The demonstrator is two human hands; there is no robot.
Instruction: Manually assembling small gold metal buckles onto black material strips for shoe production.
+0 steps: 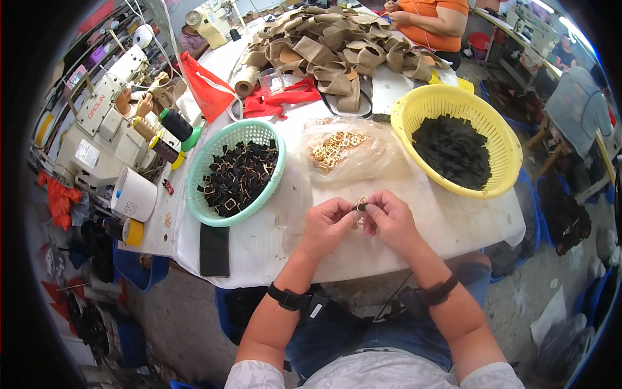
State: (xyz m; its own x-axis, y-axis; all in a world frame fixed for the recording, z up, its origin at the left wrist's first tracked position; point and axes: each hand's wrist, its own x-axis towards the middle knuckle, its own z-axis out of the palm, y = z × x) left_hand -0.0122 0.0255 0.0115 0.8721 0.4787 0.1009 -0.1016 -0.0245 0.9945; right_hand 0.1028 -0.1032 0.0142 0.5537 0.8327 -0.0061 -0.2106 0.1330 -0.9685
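Left hand [327,223] and right hand [389,217] meet just below the bag of rings [340,152], fingers pinched shut on a gold ring [360,205] with black tab. Likely best: keep tab flat, feed squarely through, grip near ring.

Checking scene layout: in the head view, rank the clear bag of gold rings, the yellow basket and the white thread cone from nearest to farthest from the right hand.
1. Clear bag of gold rings, just beyond the right hand.
2. Yellow basket, farther right.
3. White thread cone, far left.
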